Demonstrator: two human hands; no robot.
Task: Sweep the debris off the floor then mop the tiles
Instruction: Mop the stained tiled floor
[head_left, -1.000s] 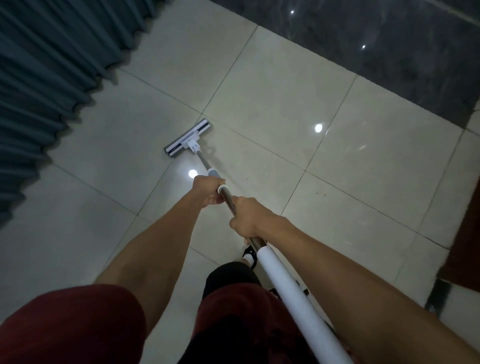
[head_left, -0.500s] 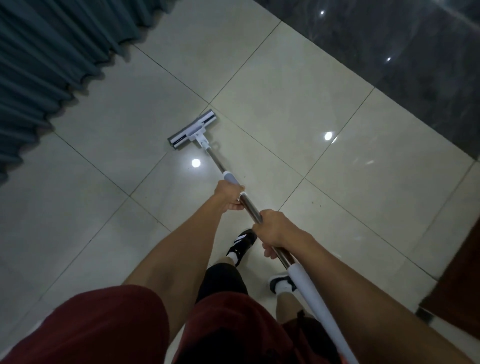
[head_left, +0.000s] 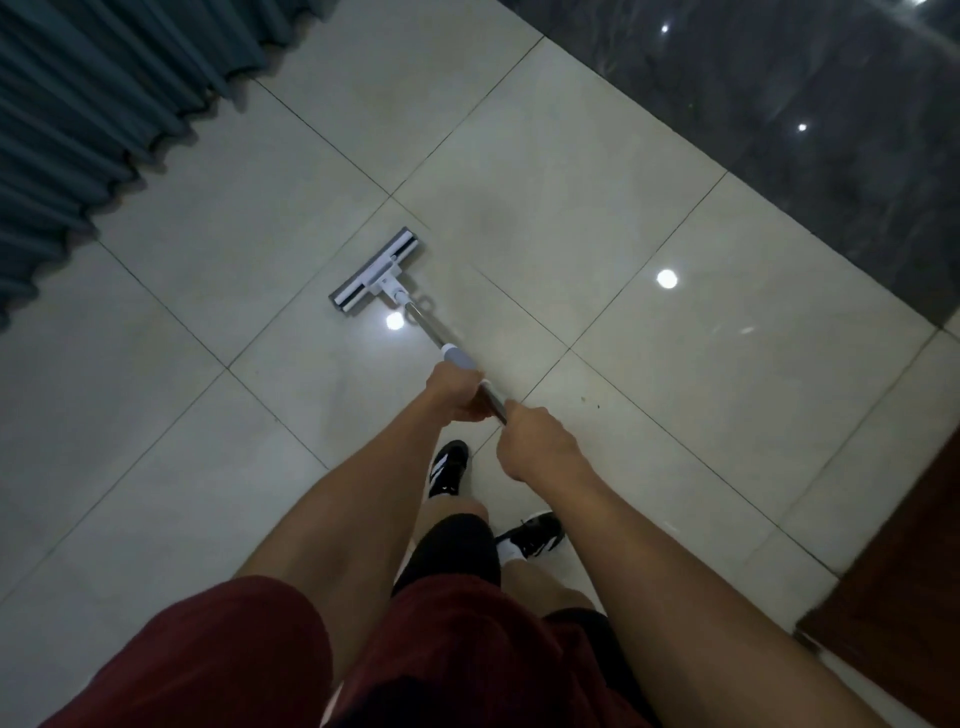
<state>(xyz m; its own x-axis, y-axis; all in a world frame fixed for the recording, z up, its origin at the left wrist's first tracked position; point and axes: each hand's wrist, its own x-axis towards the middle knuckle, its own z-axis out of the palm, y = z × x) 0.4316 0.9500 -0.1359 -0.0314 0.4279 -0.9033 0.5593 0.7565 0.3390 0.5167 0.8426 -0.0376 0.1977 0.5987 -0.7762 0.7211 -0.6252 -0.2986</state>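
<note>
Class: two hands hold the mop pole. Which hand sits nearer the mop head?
The left hand, just below the grey collar; the right hand grips farther up the pole.

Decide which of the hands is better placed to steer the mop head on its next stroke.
Left. The left hand grips the pole lower, nearer the mop head; the right hand grips higher up.

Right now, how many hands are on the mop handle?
2. The left hand grips the mop handle just below the grey collar, nearer the mop head. The right hand grips it right behind, closer to the body.
</note>
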